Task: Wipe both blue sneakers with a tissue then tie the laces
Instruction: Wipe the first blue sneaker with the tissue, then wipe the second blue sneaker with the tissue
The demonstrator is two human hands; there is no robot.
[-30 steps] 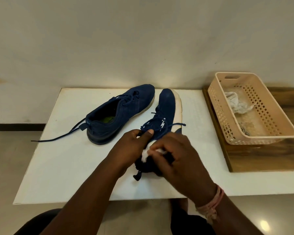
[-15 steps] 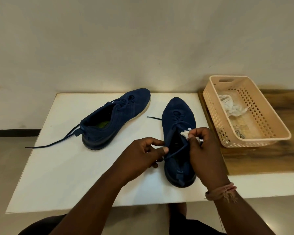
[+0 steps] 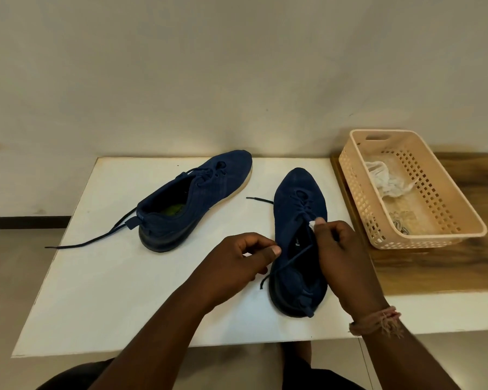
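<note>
Head view: lace-tying just starting on centre-frame sneaker [image 3: 299, 220]. Left hand [image 3: 237, 266] pinches lace [image 3: 290, 258]; right hand [image 3: 338, 249] holds tissue [image 3: 312, 224]. Upper-left sneaker [image 3: 192, 201] untied.

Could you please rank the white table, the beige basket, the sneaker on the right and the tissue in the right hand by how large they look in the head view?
1. White table
2. Beige basket
3. Right-side sneaker, though it lies nearer the camera, so its rank against the basket is unsure
4. Tissue, mostly hidden in the right hand
</note>
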